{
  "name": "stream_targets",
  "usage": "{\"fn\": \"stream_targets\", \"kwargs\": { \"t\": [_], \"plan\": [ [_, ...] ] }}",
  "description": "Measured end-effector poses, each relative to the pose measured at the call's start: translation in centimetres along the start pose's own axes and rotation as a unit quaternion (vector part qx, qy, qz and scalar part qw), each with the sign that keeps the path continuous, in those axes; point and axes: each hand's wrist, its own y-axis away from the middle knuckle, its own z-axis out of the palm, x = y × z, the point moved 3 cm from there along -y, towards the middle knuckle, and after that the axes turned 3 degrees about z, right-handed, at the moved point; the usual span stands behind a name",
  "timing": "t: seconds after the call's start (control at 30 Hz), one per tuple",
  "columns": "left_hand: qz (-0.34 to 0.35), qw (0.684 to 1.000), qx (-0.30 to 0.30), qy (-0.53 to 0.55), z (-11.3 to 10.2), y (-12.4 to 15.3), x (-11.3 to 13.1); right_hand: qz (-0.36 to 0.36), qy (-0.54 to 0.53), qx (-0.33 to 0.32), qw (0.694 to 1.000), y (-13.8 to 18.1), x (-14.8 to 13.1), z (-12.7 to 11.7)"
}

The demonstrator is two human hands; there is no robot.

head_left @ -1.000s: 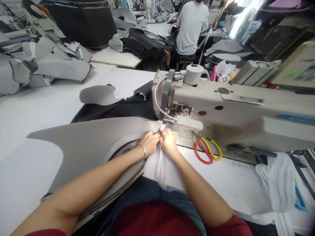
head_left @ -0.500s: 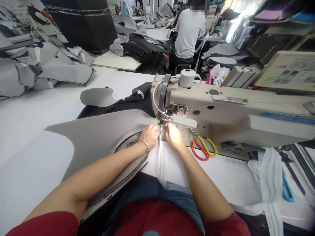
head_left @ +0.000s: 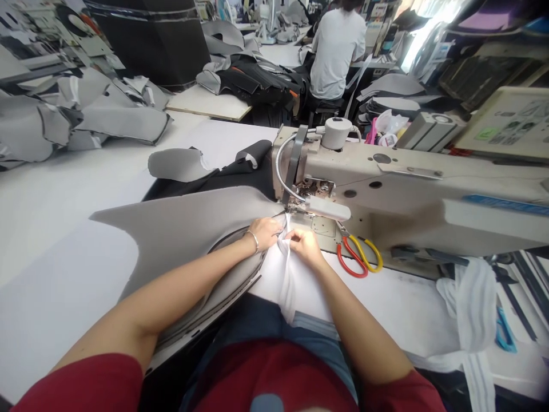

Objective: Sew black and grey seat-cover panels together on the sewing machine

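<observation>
Just in front of the needle area of a sewing machine, my left hand is closed on the edge of a large grey fabric panel. A bracelet circles that wrist. My right hand pinches a white fabric strip that runs from the presser foot down toward my lap. Both hands are close together, the strip bunched slightly between them. The fingertips of my left hand are partly hidden. The panel's curved, dark-edged part lies under my left forearm.
Scissors with red and yellow handles lie by the machine bed. At right are a coiled white strip and a blue-handled tool. Grey pieces are piled at left. A person in a white shirt sits beyond the machine.
My right hand has drawn back from the presser foot toward me, now pinching the white strip, which is more bunched. My left hand stays on the panel. The whole view has shifted slightly.
</observation>
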Motion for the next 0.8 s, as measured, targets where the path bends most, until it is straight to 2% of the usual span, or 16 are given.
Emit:
{"fn": "stream_targets", "kwargs": {
  "t": [0.13,0.27,0.37,0.47,0.53,0.67,0.8],
  "plan": [
    [0.016,1.000,0.001,0.024,0.4,-0.3,-0.2,0.019,0.014,0.014,1.000,-0.1,-0.3,0.3],
    [0.024,1.000,-0.005,-0.016,1.0,-0.1,0.5,0.015,0.037,0.016,0.999,-0.1,-0.6,0.5],
    [0.036,0.998,-0.012,-0.045,1.4,0.1,1.0,-0.005,0.009,0.020,1.000,-0.1,-0.3,0.5],
    [0.051,0.997,0.000,-0.049,1.4,0.3,1.3,0.000,-0.029,0.058,0.998,0.0,0.3,0.4],
    [0.054,0.997,0.006,-0.050,1.4,0.4,1.4,-0.022,0.006,0.069,0.997,0.1,0.3,0.5],
    [0.032,0.997,-0.004,-0.073,1.3,0.6,1.5,-0.101,0.135,0.043,0.985,0.4,-0.7,0.9],
    [-0.027,0.997,-0.029,-0.059,1.3,0.4,1.5,-0.105,0.203,0.017,0.973,0.5,-1.1,0.9]
  ]
}}
